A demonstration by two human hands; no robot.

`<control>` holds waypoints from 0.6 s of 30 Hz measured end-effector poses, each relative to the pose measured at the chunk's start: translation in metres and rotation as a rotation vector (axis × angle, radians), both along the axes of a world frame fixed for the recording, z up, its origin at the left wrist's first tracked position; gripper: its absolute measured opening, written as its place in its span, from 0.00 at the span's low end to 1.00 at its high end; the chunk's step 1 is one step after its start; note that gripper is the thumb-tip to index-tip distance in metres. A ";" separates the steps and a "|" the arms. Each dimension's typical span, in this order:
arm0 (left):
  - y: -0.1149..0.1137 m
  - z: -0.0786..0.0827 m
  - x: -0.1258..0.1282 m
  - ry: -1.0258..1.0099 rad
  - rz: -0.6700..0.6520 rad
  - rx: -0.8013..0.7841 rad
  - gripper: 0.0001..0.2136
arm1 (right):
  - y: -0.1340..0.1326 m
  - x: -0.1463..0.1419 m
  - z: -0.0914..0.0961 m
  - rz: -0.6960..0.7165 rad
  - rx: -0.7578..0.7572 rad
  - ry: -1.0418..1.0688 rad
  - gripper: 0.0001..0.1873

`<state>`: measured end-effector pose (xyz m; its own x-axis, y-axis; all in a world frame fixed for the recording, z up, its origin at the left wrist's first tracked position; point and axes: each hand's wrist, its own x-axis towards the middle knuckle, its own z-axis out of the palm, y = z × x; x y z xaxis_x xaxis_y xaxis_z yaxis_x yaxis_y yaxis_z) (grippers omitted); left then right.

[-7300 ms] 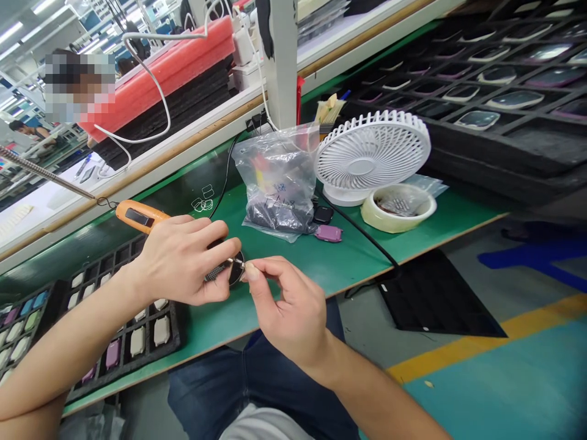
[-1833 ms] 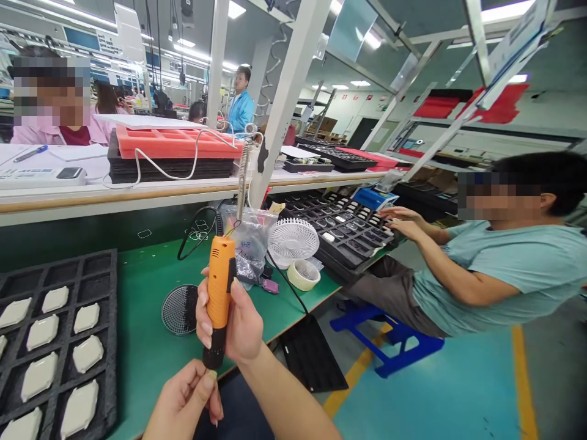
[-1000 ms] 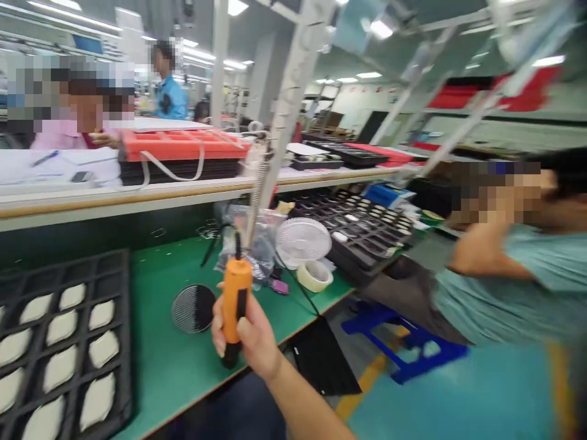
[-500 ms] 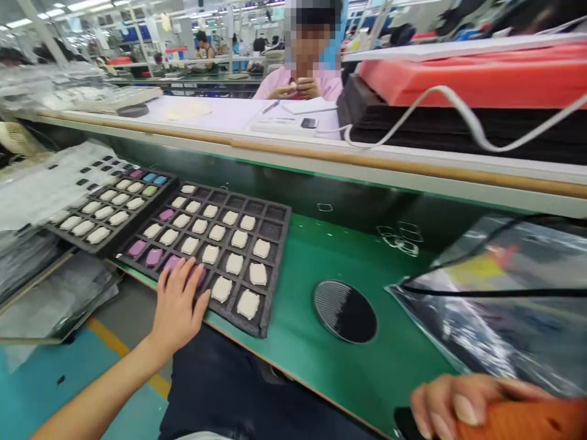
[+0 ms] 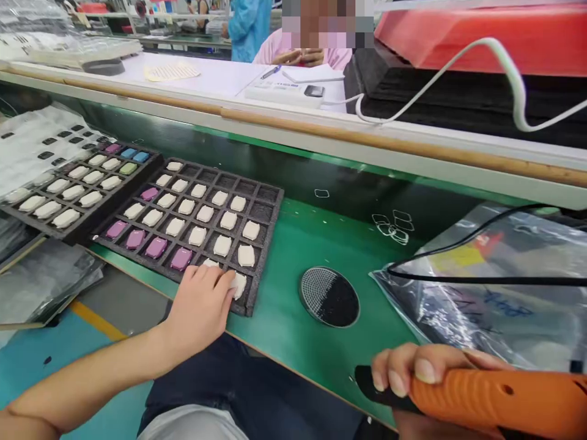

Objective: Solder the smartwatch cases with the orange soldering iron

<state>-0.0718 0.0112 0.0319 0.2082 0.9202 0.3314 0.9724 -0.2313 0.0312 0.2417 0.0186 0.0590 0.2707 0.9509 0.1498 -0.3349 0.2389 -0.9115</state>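
Observation:
My left hand [image 5: 202,305] rests on the near right corner of a black foam tray [image 5: 270,197], fingers curled over a white part [image 5: 238,285] in the nearest row. The tray holds several white and purple small housings. My right hand [image 5: 428,382] is wrapped round an orange electric screwdriver [image 5: 499,403] held level at the lower right, its black tip pointing left. A round black mesh disc [image 5: 329,296] lies on the green mat [image 5: 293,244] between my hands.
A second tray [image 5: 77,183] with white and coloured parts sits to the left. A clear plastic bag [image 5: 495,293] with a black cable across it lies right. Behind a raised shelf [image 5: 321,131], a person in pink sits opposite. Red and black foam stacks [image 5: 458,55] stand back right.
My view swung left from the aisle to the trays. My left hand slid right along the tray's near edge onto a white part. The screwdriver now lies level and shows more fully.

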 end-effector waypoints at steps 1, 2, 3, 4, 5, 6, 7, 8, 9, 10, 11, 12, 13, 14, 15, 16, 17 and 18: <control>0.005 0.004 0.007 0.022 -0.016 -0.030 0.14 | 0.001 -0.002 0.004 0.013 0.013 0.000 0.24; 0.009 0.008 0.012 0.041 -0.030 -0.056 0.16 | 0.002 -0.004 0.006 0.018 0.029 -0.006 0.24; 0.013 0.011 0.014 0.053 -0.046 -0.077 0.18 | 0.002 -0.004 0.008 0.022 0.037 -0.018 0.23; 0.017 0.013 0.013 0.060 -0.064 -0.096 0.18 | 0.001 -0.003 0.008 0.017 0.043 -0.031 0.24; 0.020 0.014 0.010 0.062 -0.084 -0.114 0.18 | 0.000 -0.002 0.008 0.007 0.050 -0.044 0.25; 0.022 0.015 0.006 0.058 -0.105 -0.130 0.18 | -0.001 0.000 0.008 -0.005 0.059 -0.055 0.27; 0.023 0.015 0.001 0.047 -0.126 -0.141 0.18 | -0.002 0.002 0.006 -0.020 0.068 -0.065 0.28; 0.024 0.014 -0.004 0.029 -0.147 -0.144 0.18 | -0.003 0.005 0.005 -0.032 0.080 -0.072 0.28; 0.024 0.014 -0.008 0.004 -0.170 -0.133 0.18 | -0.003 0.008 0.004 -0.043 0.094 -0.077 0.28; 0.023 0.013 -0.009 -0.023 -0.197 -0.113 0.18 | -0.004 0.011 0.003 -0.051 0.108 -0.082 0.28; 0.021 0.013 -0.006 -0.050 -0.234 -0.094 0.18 | -0.003 0.013 0.003 -0.055 0.120 -0.084 0.28; 0.019 0.013 0.000 -0.068 -0.277 -0.080 0.17 | -0.003 0.015 0.003 -0.056 0.129 -0.084 0.28; 0.017 0.013 0.010 -0.072 -0.324 -0.076 0.16 | -0.002 0.015 0.003 -0.056 0.134 -0.081 0.28; 0.015 0.012 0.021 -0.062 -0.373 -0.085 0.16 | -0.001 0.016 0.003 -0.055 0.135 -0.077 0.28; 0.014 0.010 0.035 -0.037 -0.413 -0.102 0.18 | -0.001 0.016 0.003 -0.053 0.133 -0.072 0.28; 0.014 0.008 0.048 -0.005 -0.437 -0.118 0.21 | 0.000 0.015 0.003 -0.051 0.128 -0.067 0.27; 0.014 0.005 0.060 0.023 -0.447 -0.136 0.23 | 0.001 0.015 0.003 -0.049 0.124 -0.063 0.26; 0.015 0.002 0.070 0.044 -0.447 -0.149 0.24 | 0.001 0.015 0.003 -0.047 0.120 -0.060 0.26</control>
<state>-0.0015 0.0258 0.0343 0.6058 0.7740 0.1844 0.7797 -0.6237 0.0566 0.2570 0.0196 0.0617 0.3013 0.9117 0.2793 -0.2662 0.3617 -0.8935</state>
